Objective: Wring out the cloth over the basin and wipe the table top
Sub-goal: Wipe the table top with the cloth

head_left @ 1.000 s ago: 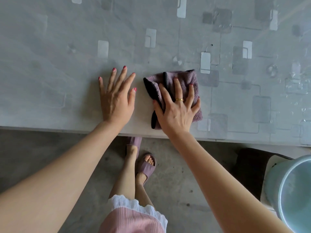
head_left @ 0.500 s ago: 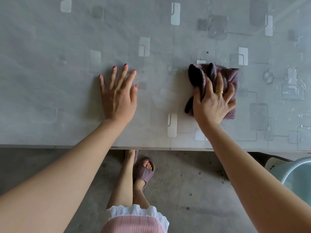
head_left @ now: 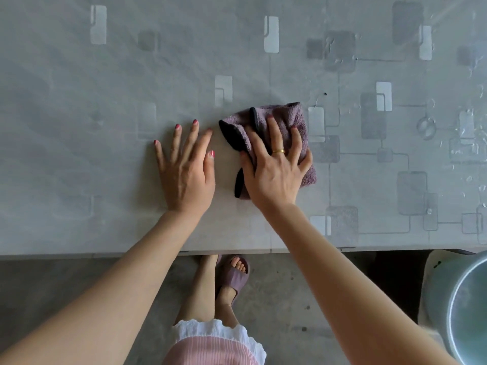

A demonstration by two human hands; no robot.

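Observation:
A folded mauve cloth (head_left: 295, 119) with a dark edge lies on the grey patterned table top (head_left: 105, 101), near its front edge. My right hand (head_left: 274, 169) presses flat on the cloth, fingers spread over it. My left hand (head_left: 184, 167) rests palm down on the bare table just left of the cloth, fingers apart, holding nothing. The rim of a pale blue-green basin (head_left: 463, 306) shows at the lower right, below table level.
Water drops and wet streaks glisten on the right part of the table (head_left: 463, 133). The table's front edge (head_left: 79, 255) runs across the view. Below it are a concrete floor and my feet in mauve slippers (head_left: 232, 275).
My right hand slid the cloth right along the table, then back left, and it now sits close beside my left hand. The left hand has stayed planted.

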